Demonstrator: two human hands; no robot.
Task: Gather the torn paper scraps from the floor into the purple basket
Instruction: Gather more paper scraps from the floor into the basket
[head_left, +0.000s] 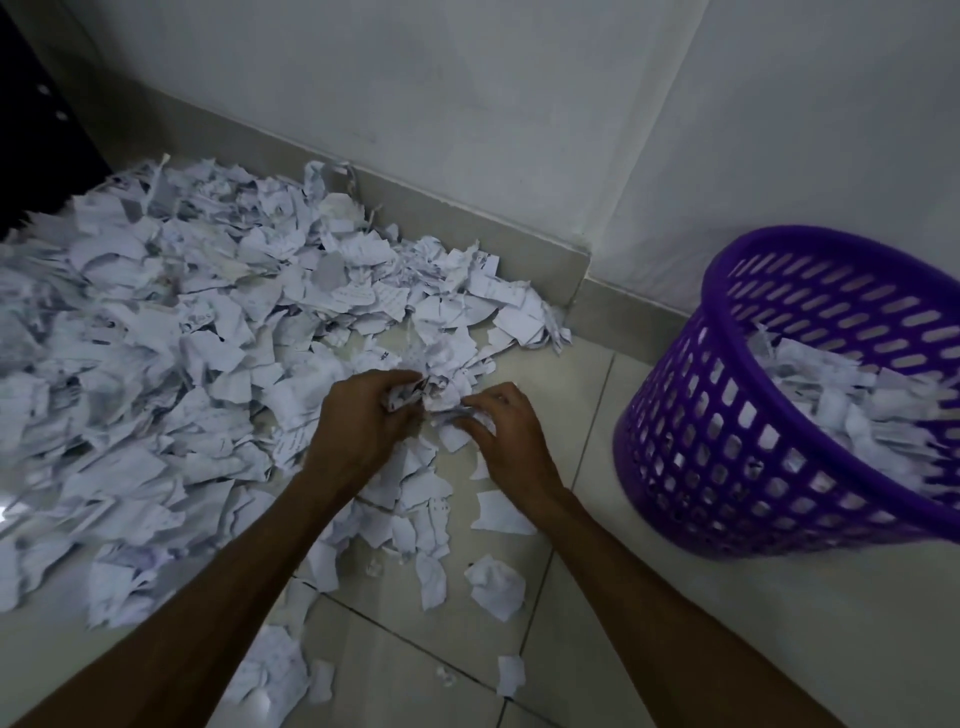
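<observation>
A big heap of torn white paper scraps (171, 332) covers the tiled floor at the left and runs along the wall. My left hand (358, 421) grips a crumpled bunch of scraps (436, 395) at the heap's near right edge. My right hand (506, 431) meets it from the right, fingers curled round the same bunch. The purple basket (727, 447) with slotted walls stands on the floor at the right, tilted in this view, partly filled with scraps (857, 405). It is about a hand's length to the right of my right hand.
Loose single scraps (493, 584) lie scattered on the tiles below my hands. A grey skirting (467, 228) and white wall close off the back. A dark object (36, 130) stands at the far left. Bare tiles (675, 649) show at the lower right.
</observation>
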